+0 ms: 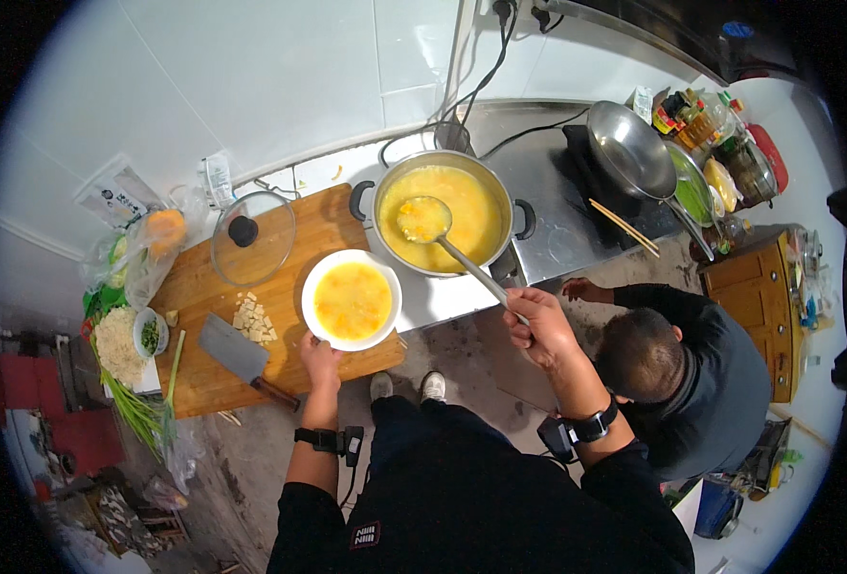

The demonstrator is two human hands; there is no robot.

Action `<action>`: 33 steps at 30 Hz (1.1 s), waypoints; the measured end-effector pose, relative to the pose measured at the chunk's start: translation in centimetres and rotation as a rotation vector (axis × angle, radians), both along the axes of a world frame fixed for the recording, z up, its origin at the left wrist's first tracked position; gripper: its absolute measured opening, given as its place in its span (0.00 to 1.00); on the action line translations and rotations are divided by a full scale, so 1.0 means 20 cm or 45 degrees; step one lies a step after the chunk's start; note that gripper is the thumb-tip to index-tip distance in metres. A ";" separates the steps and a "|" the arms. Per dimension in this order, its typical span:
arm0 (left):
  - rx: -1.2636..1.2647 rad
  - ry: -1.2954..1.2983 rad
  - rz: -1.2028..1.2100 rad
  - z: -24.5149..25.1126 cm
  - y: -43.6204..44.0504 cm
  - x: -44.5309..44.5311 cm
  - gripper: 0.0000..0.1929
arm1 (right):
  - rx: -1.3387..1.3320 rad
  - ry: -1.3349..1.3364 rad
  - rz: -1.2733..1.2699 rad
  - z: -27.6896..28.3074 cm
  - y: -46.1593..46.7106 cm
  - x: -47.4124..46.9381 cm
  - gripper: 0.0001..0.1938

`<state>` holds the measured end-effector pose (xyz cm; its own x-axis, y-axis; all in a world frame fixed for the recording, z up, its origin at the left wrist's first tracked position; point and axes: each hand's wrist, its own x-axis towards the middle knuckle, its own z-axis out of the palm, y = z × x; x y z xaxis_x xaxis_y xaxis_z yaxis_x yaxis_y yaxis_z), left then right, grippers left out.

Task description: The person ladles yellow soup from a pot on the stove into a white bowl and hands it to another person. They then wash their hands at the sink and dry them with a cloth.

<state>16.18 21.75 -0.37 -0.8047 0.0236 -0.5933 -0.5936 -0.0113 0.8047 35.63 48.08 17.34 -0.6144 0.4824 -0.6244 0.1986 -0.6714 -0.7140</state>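
My left hand (321,359) grips the lower rim of a white bowl (309,301) of yellow soup, over the right part of a wooden cutting board (201,387). My right hand (542,326) is closed on the handle of a metal ladle (474,269). The ladle's cup, with yellow soup in it, is over the soup in a large two-handled metal pot (506,237). On the board lie a cleaver (233,348), a heap of pale diced pieces (254,319) and a glass lid (269,240) with a black knob.
Spring onions (125,402) and a small bowl of chopped greens (149,336) are at the left. On the right are a metal wok (632,151), wooden chopsticks (624,227) and several bottles (696,129). Another person (703,380) is close to my right arm, a hand near the counter edge.
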 end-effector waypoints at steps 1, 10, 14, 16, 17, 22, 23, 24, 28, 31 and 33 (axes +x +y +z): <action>-0.021 0.009 -0.026 0.01 -0.01 -0.01 0.19 | -0.011 -0.003 -0.026 0.01 -0.01 0.00 0.03; 0.042 -0.094 -0.142 0.05 -0.01 -0.06 0.17 | 0.007 -0.011 -0.123 0.09 -0.14 0.03 0.04; 0.076 -0.091 -0.150 0.03 -0.02 -0.08 0.17 | 0.016 -0.004 -0.134 0.10 -0.21 0.02 0.04; 0.056 -0.078 -0.189 0.02 -0.03 -0.09 0.16 | 0.029 -0.012 -0.157 0.11 -0.25 0.02 0.05; 0.076 -0.080 -0.200 0.01 -0.04 -0.09 0.16 | 0.033 -0.016 -0.162 0.11 -0.26 0.01 0.05; 0.016 -0.027 -0.303 -0.01 -0.06 -0.11 0.14 | 0.049 -0.010 -0.187 0.10 -0.33 0.00 0.04; 0.056 -0.041 -0.287 -0.01 -0.06 -0.12 0.14 | 0.056 -0.014 -0.185 0.10 -0.34 -0.01 0.04; 0.060 -0.039 -0.284 -0.01 -0.06 -0.12 0.14 | 0.055 -0.020 -0.187 0.10 -0.35 -0.01 0.04; 0.075 -0.050 -0.314 -0.01 -0.05 -0.12 0.14 | 0.059 -0.021 -0.194 0.11 -0.40 -0.02 0.04; 0.085 -0.082 -0.311 -0.01 -0.06 -0.13 0.14 | 0.059 -0.009 -0.203 0.14 -0.43 -0.03 0.04; 0.148 -0.125 -0.285 -0.01 -0.07 -0.14 0.14 | 0.067 -0.015 -0.195 0.18 -0.46 -0.04 0.04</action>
